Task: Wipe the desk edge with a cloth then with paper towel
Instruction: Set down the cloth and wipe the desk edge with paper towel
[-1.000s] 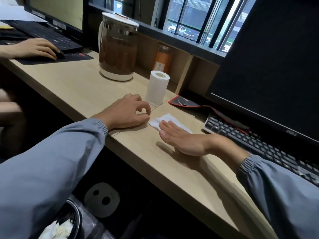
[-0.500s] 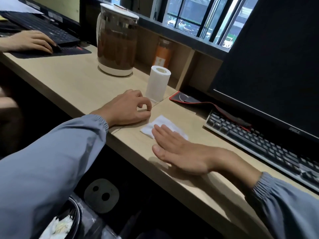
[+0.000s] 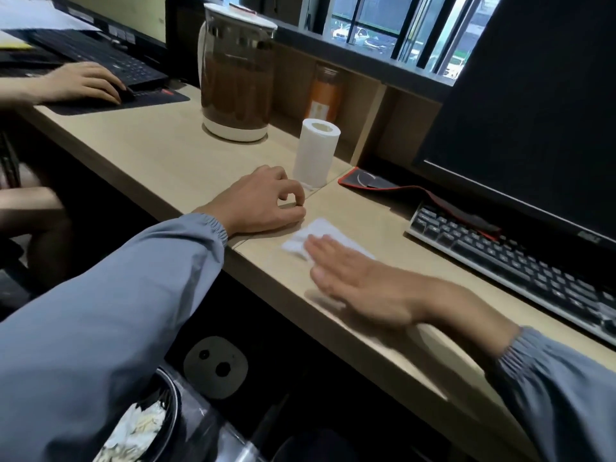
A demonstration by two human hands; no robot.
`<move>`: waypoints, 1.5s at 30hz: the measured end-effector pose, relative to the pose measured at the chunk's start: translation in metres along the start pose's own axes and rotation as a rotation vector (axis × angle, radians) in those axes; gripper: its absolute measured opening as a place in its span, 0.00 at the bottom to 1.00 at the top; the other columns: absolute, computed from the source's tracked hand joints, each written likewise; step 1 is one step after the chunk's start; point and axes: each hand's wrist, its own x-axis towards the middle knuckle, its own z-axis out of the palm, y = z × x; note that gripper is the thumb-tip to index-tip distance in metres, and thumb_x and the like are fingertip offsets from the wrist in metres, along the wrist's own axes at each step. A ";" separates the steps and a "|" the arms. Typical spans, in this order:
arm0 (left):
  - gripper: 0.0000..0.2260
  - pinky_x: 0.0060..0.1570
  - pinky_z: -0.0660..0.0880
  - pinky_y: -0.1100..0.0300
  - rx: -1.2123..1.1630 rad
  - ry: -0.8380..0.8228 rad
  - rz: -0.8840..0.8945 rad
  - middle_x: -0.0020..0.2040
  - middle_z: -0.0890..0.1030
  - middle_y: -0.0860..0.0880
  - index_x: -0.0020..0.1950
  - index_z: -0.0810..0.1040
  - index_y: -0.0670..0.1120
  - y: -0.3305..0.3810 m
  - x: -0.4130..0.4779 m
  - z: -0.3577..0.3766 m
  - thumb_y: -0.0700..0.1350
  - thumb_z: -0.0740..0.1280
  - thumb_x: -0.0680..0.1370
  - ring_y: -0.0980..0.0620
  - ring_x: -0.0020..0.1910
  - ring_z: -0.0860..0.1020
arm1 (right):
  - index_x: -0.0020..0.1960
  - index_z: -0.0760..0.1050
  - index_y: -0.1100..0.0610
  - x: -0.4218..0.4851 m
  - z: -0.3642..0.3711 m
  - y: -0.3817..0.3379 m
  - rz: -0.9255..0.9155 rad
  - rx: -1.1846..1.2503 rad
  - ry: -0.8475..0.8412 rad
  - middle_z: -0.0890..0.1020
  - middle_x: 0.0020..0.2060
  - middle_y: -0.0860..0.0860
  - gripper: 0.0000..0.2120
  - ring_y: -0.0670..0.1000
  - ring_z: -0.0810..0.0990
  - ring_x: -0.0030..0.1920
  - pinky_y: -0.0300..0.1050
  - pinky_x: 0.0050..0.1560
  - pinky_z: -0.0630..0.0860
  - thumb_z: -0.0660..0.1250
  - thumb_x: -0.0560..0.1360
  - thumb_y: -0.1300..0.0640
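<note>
A folded white paper towel lies flat on the wooden desk near its front edge. My right hand rests flat on it, fingers together and stretched out, pressing its near half against the desk; the hand is motion-blurred. My left hand rests on the desk just left of the towel, loosely curled with thumb and forefinger touching, holding nothing that I can see. A white paper roll stands upright just behind my left hand.
A kettle of dark liquid stands behind the roll. A keyboard, red-edged mat and monitor fill the right. Another person's hand holds a mouse far left. A bin sits below the desk.
My right hand has slid along the desk edge toward me and to the right, dragging the paper towel with it. My left hand has stayed in place.
</note>
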 end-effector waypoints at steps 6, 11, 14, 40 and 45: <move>0.13 0.61 0.74 0.47 0.002 0.000 -0.001 0.48 0.73 0.58 0.54 0.81 0.62 -0.003 0.001 0.002 0.66 0.66 0.76 0.51 0.56 0.71 | 0.82 0.32 0.47 -0.020 0.028 -0.037 -0.054 -0.074 0.030 0.31 0.79 0.39 0.41 0.37 0.27 0.76 0.43 0.78 0.34 0.42 0.79 0.27; 0.13 0.62 0.74 0.45 0.012 -0.016 -0.017 0.49 0.74 0.55 0.55 0.81 0.61 0.001 -0.001 -0.002 0.65 0.67 0.76 0.50 0.57 0.71 | 0.82 0.36 0.44 -0.015 0.016 -0.018 -0.014 -0.011 0.052 0.35 0.80 0.36 0.34 0.33 0.31 0.76 0.43 0.80 0.37 0.41 0.82 0.32; 0.11 0.63 0.74 0.45 0.012 -0.006 -0.025 0.50 0.74 0.54 0.56 0.81 0.60 0.003 -0.004 -0.002 0.63 0.68 0.78 0.50 0.57 0.71 | 0.82 0.34 0.45 -0.011 0.011 -0.015 0.062 -0.005 0.078 0.33 0.80 0.38 0.35 0.35 0.30 0.77 0.46 0.81 0.38 0.41 0.82 0.32; 0.11 0.58 0.73 0.50 0.046 -0.006 -0.010 0.50 0.73 0.56 0.55 0.80 0.62 0.001 0.000 0.002 0.64 0.67 0.78 0.52 0.57 0.71 | 0.82 0.33 0.48 -0.037 0.012 0.001 0.233 0.103 0.052 0.32 0.80 0.42 0.37 0.39 0.29 0.77 0.42 0.78 0.34 0.37 0.80 0.31; 0.11 0.58 0.74 0.50 0.053 0.006 0.000 0.50 0.74 0.56 0.55 0.79 0.62 -0.003 0.004 0.005 0.65 0.68 0.78 0.51 0.57 0.71 | 0.80 0.29 0.42 -0.076 0.043 -0.025 0.086 0.056 -0.016 0.27 0.75 0.33 0.38 0.31 0.24 0.71 0.40 0.76 0.31 0.38 0.78 0.27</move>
